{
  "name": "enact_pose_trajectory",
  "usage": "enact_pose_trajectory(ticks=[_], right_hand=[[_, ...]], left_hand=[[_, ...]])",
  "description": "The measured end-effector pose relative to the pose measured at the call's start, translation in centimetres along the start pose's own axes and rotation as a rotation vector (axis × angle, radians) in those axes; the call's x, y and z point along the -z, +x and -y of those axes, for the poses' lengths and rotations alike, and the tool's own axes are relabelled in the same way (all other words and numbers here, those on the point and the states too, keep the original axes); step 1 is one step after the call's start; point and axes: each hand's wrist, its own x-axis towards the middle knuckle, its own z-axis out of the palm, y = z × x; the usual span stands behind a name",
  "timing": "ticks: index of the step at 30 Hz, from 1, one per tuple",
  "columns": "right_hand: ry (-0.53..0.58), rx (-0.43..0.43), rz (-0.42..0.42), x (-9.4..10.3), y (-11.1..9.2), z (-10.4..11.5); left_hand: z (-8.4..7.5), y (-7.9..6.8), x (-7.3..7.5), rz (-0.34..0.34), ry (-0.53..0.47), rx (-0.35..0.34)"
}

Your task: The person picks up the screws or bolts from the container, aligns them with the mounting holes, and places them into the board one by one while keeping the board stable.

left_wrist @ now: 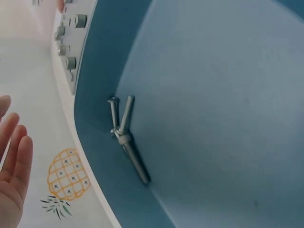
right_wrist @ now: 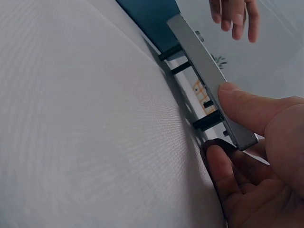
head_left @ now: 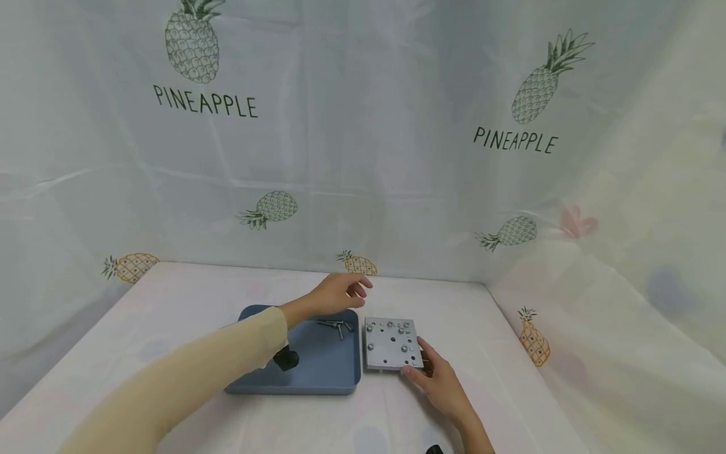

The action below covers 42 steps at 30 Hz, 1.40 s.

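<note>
A silver metal plate (head_left: 381,354) with holes lies just right of the blue tray, several bolts (head_left: 404,348) set in it. In the right wrist view the bolt shanks (right_wrist: 207,120) stick out below the plate, which sits raised over the cloth. My right hand (head_left: 441,386) grips the plate's near right edge, thumb (right_wrist: 242,107) against its side and fingers curled below. Beyond the tray's far right corner, my left hand (head_left: 339,293) hovers with fingers loosely bent and nothing visible in them. Several loose bolts (left_wrist: 137,161) lie in the tray corner beneath it.
The shallow blue tray (head_left: 317,362) stands left of the plate, partly covered by the left sleeve (head_left: 227,353). White cloth (head_left: 317,422) covers the table. Behind and to the right hangs a pineapple-print curtain (head_left: 363,145).
</note>
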Motion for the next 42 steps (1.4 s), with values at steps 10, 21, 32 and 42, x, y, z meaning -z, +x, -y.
enact_pose_trajectory(ticks=[10,21,32,42], right_hand=[[0.001,0.016,-0.001,0.0,0.1,-0.1],[-0.002,0.028,-0.005,0.0,0.0,0.0],[-0.003,0.017,-0.003,-0.1,0.0,0.0],[-0.003,0.025,-0.005,0.1,-0.1,0.2]], left_hand=[[1.7,-2.1,1.4,0.026,0.101,-0.034],[3.2,-4.3,1.4,0.123,0.173,-0.038],[4.1,-5.2,0.2,0.214,0.205,-0.001],[4.1,-5.2,-0.3,0.191,0.344,-0.041]])
